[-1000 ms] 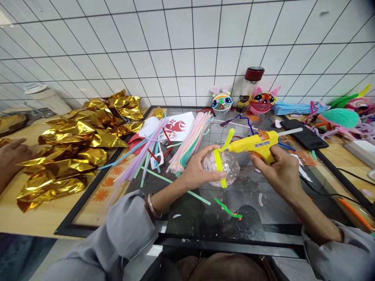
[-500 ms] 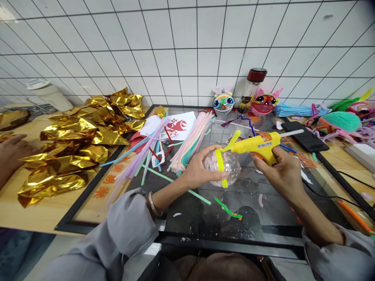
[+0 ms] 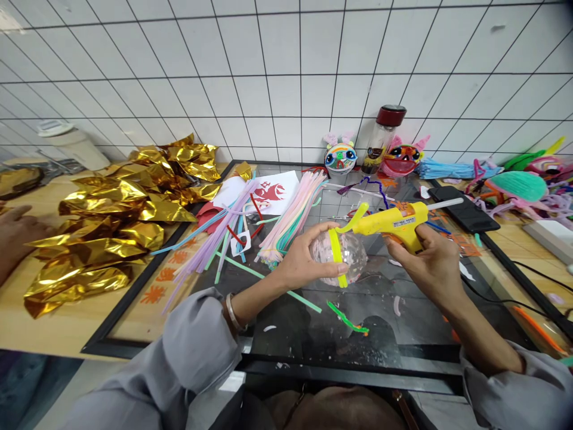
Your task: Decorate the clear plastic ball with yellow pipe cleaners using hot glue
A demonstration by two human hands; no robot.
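My left hand (image 3: 301, 261) grips a clear plastic ball (image 3: 353, 258) above the dark glass mat (image 3: 394, 334). A yellow-green pipe cleaner (image 3: 335, 254) is wrapped around the ball, its free end curling up toward the glue gun's nozzle. My right hand (image 3: 430, 263) holds a yellow hot glue gun (image 3: 394, 222) with its tip pointing left at the top of the ball, a white glue stick jutting from its rear.
A bundle of pastel pipe cleaners (image 3: 290, 218) and red-and-white paper cutouts (image 3: 271, 192) lie behind the ball. Crumpled gold foil (image 3: 111, 221) covers the left table, where another person's hand (image 3: 15, 236) rests. Finished craft faces (image 3: 339, 156), a bottle (image 3: 380, 140) and a phone (image 3: 465, 209) are at the back right.
The view shifted down slightly since a second ago. Both hands hold the ball and glue gun in nearly the same pose.
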